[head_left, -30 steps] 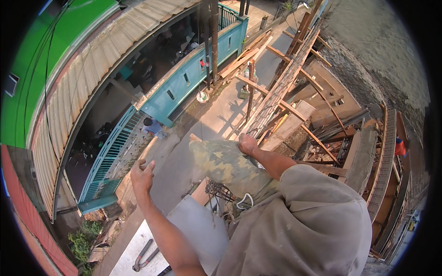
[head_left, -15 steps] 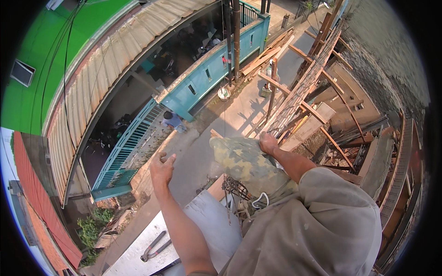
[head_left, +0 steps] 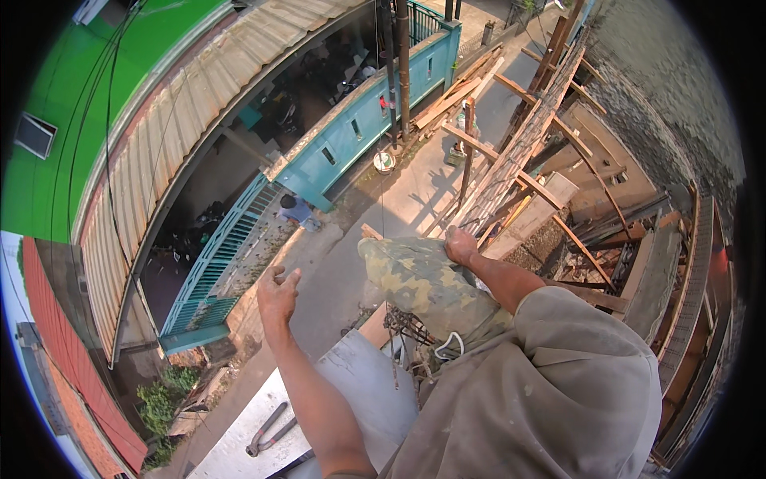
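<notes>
My left hand [head_left: 278,297] is raised over the lane with its fingers apart and nothing in it. My right hand [head_left: 460,246] is curled closed beside the knee of my camouflage trousers [head_left: 415,275]; whatever it grips, if anything, is hidden. Below my left forearm, a pair of pincers [head_left: 271,431] with reddish-dark handles lies on a pale board [head_left: 363,367]. Dark tangled wire or rods [head_left: 408,326] show between the board and my leg, near a white loop of cord [head_left: 449,346].
I am high above a lane [head_left: 335,263]. On the right runs a timber framework [head_left: 519,160] with jutting beams, water beyond it. A turquoise wall [head_left: 351,140] and corrugated roof [head_left: 191,104] stand left. Down below are a person [head_left: 298,211] and a white bucket [head_left: 384,162].
The view has shifted slightly. My left hand stays raised with its fingers a little differently bent; my right hand stays at the knee.
</notes>
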### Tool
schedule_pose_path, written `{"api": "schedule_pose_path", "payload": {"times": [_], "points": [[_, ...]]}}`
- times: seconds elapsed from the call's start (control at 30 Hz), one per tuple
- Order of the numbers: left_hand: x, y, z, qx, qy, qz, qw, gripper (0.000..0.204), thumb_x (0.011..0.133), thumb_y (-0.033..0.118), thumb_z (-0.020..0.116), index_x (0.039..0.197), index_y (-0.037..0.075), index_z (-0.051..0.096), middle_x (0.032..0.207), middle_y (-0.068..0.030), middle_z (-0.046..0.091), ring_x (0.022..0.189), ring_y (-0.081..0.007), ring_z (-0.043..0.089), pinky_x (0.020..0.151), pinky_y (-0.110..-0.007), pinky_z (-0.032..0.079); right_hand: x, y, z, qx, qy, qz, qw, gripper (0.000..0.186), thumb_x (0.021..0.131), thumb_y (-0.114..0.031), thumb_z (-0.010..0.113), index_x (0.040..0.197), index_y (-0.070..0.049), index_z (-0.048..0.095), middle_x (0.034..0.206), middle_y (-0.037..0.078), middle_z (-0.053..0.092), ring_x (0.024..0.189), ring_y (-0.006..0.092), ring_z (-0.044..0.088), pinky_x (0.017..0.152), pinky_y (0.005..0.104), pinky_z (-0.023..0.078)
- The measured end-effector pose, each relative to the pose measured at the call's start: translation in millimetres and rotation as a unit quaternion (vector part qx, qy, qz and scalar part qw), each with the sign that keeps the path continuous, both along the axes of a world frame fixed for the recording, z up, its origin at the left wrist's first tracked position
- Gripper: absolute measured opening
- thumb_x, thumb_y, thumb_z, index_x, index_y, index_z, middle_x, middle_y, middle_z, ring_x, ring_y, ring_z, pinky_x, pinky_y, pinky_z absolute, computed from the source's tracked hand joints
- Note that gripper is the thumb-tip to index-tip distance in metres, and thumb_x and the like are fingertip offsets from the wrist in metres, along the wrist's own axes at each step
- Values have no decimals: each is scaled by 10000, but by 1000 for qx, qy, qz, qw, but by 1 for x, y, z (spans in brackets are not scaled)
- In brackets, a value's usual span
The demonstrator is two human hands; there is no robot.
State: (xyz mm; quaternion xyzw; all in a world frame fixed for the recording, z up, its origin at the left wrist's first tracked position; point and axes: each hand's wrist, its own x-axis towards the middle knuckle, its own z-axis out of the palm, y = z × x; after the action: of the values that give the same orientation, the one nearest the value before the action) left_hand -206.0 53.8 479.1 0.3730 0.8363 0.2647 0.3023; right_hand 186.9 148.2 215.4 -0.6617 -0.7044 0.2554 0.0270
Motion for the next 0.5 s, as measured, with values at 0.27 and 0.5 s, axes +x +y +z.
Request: {"api": "schedule_pose_path", "payload": {"times": [0.27, 0.5], "points": [[1, 1, 2, -8, 0, 1, 1000, 528, 800, 248, 747, 1178, -84, 588, 783, -139, 665, 621, -167, 627, 578, -298, 493, 0, 2, 1, -11, -15, 20, 1000, 244, 839, -180, 543, 989, -4, 621, 959, 240, 668, 943, 407, 645, 818, 488, 520], [7, 6, 5, -23, 11, -7, 1000, 548, 797, 262, 746, 1191, -83, 587, 821, -166, 682, 654, -189, 653, 609, -313, 508, 10, 4, -14, -2, -31, 30, 999, 240, 834, -175, 543, 982, -7, 629, 978, 253, 669, 968, 410, 643, 846, 489, 518]]}}
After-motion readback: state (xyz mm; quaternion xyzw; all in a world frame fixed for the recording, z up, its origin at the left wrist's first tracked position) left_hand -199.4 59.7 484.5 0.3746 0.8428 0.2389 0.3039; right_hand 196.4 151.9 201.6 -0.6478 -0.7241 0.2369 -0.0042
